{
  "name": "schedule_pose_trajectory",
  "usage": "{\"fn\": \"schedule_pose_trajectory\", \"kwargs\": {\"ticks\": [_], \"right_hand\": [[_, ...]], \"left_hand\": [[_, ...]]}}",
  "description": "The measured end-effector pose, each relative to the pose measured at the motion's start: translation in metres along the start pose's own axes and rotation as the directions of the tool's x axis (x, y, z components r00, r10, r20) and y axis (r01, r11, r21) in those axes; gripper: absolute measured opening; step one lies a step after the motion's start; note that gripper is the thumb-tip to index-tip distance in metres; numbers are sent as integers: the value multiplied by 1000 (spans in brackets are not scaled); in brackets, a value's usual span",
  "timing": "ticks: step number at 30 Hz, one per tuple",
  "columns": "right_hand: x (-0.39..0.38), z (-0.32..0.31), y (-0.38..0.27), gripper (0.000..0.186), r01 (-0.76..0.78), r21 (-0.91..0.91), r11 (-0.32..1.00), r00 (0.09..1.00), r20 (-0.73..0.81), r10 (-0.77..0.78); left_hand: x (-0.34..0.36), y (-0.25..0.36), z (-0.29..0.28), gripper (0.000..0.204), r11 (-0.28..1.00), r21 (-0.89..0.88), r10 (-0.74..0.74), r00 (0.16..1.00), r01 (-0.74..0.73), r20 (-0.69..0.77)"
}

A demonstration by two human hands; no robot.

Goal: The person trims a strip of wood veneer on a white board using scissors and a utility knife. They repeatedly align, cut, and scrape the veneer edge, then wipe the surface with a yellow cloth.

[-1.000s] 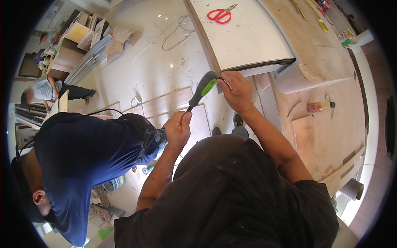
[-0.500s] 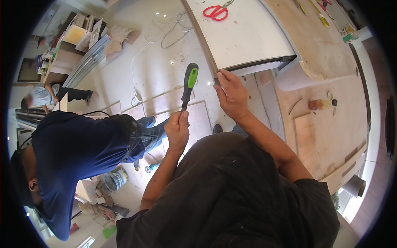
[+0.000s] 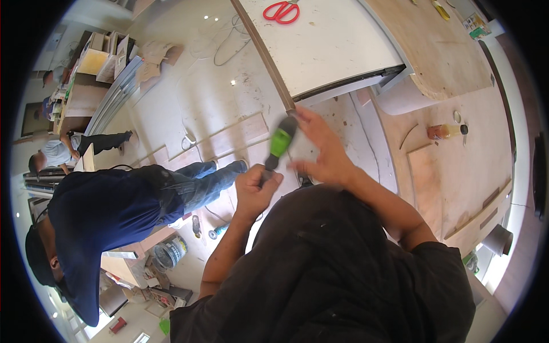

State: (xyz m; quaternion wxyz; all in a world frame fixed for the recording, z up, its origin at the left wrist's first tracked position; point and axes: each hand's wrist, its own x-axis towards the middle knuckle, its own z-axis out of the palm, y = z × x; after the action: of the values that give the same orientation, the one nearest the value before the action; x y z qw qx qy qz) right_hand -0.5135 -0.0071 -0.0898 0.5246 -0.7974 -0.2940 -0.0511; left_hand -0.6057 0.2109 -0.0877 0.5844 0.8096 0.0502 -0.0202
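My left hand (image 3: pixel 254 191) is closed round the dark lower part of a hand tool (image 3: pixel 280 143) with a black-and-green handle. The handle points up and to the right, slightly blurred. The tool's working end is hidden in my fist, so I cannot tell its exact kind. My right hand (image 3: pixel 329 154) is open, thumb and fingers apart, just right of the handle. Its fingertips are at the near corner of a white panel (image 3: pixel 320 54) with a brown edge strip (image 3: pixel 266 54); I cannot tell if they touch it. Red-handled scissors (image 3: pixel 281 11) lie on the panel.
A plywood cabinet (image 3: pixel 457 166) on the right bears a bottle of amber liquid (image 3: pixel 446 131). On the left a co-worker in a dark blue shirt (image 3: pixel 120 200) bends over, near a bucket (image 3: pixel 170 253). Another person (image 3: pixel 54 151) is farther left. A cable (image 3: pixel 231 48) lies on the floor.
The tool has tilted right and come down, its handle now close to my right hand. My right hand's fingers have spread from the panel corner. The co-worker has shifted slightly.
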Motion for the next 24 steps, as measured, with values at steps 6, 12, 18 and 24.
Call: {"fn": "schedule_pose_trajectory", "kwargs": {"ticks": [6, 12, 18, 24], "right_hand": [[-24, -22, -1, 57, 42, 296, 954, 928, 342, -147], [-18, -36, 30, 38, 39, 186, 982, 831, 539, -136], [-5, -18, 39, 29, 109, 325, 939, 709, 637, -302], [-8, -10, 50, 24, 175, 472, 864, 783, 465, -413]], "left_hand": [[14, 6, 38, 26, 946, 260, 131, 962, -194, 239], [4, -26, 18, 49, 881, -172, -413, 894, 441, 174], [23, 66, 12, 53, 822, -22, -458, 684, 569, 568], [20, 90, 50, 70, 779, 494, -571, 762, 386, 306]]}}
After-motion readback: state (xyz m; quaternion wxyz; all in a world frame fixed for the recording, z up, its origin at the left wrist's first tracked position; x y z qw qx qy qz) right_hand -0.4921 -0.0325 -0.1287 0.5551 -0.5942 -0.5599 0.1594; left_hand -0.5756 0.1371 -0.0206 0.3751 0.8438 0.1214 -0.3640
